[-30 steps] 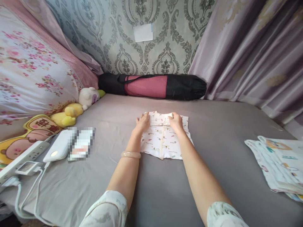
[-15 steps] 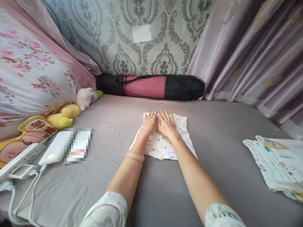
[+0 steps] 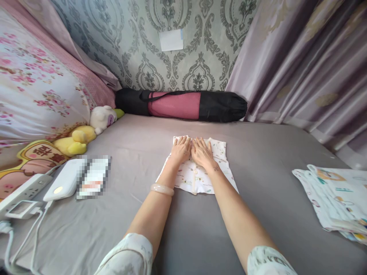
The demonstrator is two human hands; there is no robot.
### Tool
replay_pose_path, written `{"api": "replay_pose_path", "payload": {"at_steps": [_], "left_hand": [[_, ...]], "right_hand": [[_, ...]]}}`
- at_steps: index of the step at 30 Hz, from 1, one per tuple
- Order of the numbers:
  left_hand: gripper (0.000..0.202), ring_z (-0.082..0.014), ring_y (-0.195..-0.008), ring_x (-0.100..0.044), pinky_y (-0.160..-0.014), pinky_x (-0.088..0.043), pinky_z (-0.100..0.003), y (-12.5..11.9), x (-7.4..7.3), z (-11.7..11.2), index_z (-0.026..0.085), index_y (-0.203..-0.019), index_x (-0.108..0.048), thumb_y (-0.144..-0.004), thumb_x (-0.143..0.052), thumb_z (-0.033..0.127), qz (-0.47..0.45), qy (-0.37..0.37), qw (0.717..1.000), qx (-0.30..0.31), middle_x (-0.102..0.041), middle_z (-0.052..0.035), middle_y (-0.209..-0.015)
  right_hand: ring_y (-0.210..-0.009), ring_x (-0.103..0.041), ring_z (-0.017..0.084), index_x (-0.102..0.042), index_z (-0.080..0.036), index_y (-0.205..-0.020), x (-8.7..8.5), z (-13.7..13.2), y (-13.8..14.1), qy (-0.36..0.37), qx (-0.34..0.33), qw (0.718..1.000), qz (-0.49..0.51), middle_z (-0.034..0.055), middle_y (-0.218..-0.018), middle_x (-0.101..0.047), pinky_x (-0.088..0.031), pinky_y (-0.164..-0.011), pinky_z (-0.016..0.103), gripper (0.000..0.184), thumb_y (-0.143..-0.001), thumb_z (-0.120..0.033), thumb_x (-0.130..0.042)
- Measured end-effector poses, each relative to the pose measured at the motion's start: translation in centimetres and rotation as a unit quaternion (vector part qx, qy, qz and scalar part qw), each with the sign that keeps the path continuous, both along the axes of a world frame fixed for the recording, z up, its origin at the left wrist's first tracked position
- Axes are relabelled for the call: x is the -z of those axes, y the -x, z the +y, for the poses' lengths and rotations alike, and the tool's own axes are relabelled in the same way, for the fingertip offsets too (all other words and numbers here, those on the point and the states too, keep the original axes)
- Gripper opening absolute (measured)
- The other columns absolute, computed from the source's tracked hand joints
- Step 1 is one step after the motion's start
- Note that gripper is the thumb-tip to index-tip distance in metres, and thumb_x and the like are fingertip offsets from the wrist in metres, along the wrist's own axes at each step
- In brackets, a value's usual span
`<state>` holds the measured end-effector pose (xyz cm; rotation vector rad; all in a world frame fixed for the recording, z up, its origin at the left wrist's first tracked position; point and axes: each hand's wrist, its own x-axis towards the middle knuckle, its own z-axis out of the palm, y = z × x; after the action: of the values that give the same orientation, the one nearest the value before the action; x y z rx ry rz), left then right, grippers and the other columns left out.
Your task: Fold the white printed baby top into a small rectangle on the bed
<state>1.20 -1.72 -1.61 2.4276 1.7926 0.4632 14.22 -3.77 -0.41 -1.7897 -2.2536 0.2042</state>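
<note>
Garment (image 3: 189, 179) runs lengthwise toward wall (image 3: 137, 46) under flat left hand (image 3: 180, 149) and right hand (image 3: 202, 153).

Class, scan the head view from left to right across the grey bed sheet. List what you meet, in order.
power strip → power bank → left hand → right hand → pile of printed cloths

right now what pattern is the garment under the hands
White with small coloured prints, in the head view: the garment under left hand and right hand.
</note>
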Motion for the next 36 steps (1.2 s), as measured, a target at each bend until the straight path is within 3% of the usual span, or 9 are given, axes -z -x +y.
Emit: {"api": "replay_pose_path", "payload": {"at_steps": [7, 13, 20, 24, 30, 36], "left_hand": [[0.050, -0.0286, -0.142, -0.030, -0.115, -0.020, -0.050, -0.37, 0.40, -0.37, 0.019, -0.145, -0.039, -0.099, -0.030, 0.038, 0.007, 0.020, 1.000, 0.017, -0.037, -0.0120, -0.153], [0.052, -0.0306, -0.142, -0.030, -0.115, -0.019, -0.051, -0.40, 0.22, -0.39, 0.014, -0.144, -0.040, -0.099, -0.029, 0.037, 0.002, 0.023, 0.999, 0.023, -0.037, -0.0158, -0.152], [0.048, -0.0292, -0.142, -0.029, -0.116, -0.016, -0.051, -0.54, 0.16, -0.39, 0.019, -0.142, -0.042, -0.100, -0.028, 0.037, 0.013, -0.017, 1.000, 0.001, -0.037, -0.0125, -0.152], [0.048, -0.0300, -0.140, -0.033, -0.114, -0.022, -0.052, -0.51, 0.28, -0.47, 0.019, -0.142, -0.042, -0.100, -0.029, 0.037, 0.017, -0.001, 1.000, 0.015, -0.038, -0.0139, -0.152], [0.046, -0.0264, -0.144, -0.025, -0.117, -0.017, -0.047, -0.96, -0.07, -0.35, 0.016, -0.141, -0.043, -0.099, -0.030, 0.030, -0.008, -0.054, 0.998, 0.032, -0.036, -0.0130, -0.153], [0.044, -0.0228, -0.140, -0.034, -0.115, -0.025, -0.041, -0.85, 0.51, -0.12, 0.013, -0.139, -0.044, -0.100, -0.028, 0.025, 0.025, 0.003, 0.996, 0.080, -0.040, -0.0130, -0.150]], "right_hand": [[-0.146, -0.014, 0.025, -0.032, -0.010, -0.149, 0.59, 0.29, -0.49, 0.033, 0.057, 0.998, -0.003, 0.0084, -0.157, -0.027, -0.009, -0.117, 0.050, 0.056, -0.097, -0.030, -0.022], [-0.146, -0.014, 0.024, -0.033, -0.012, -0.149, 0.52, 0.29, -0.47, 0.035, 0.056, 0.998, -0.001, 0.0076, -0.156, -0.028, -0.009, -0.117, 0.048, 0.055, -0.097, -0.030, -0.023], [-0.146, -0.010, 0.027, -0.031, -0.016, -0.150, 0.43, 0.28, -0.69, 0.010, 0.098, 0.995, 0.004, 0.0083, -0.159, -0.021, -0.004, -0.116, 0.054, 0.055, -0.098, -0.031, -0.021], [-0.145, -0.015, 0.028, -0.033, -0.016, -0.149, 0.61, 0.32, -0.73, 0.043, 0.100, 0.994, 0.001, 0.0085, -0.158, -0.023, -0.008, -0.116, 0.054, 0.055, -0.098, -0.031, -0.021], [-0.147, -0.008, 0.026, -0.028, -0.012, -0.151, -0.12, 0.05, -0.47, -0.007, 0.077, 0.997, -0.019, 0.0080, -0.159, -0.019, -0.005, -0.117, 0.051, 0.057, -0.097, -0.030, -0.021], [-0.146, -0.014, 0.023, -0.028, -0.008, -0.150, 0.07, -0.07, -0.54, 0.051, 0.040, 0.997, -0.047, 0.0068, -0.158, -0.024, -0.014, -0.118, 0.042, 0.058, -0.097, -0.029, -0.018]]}}
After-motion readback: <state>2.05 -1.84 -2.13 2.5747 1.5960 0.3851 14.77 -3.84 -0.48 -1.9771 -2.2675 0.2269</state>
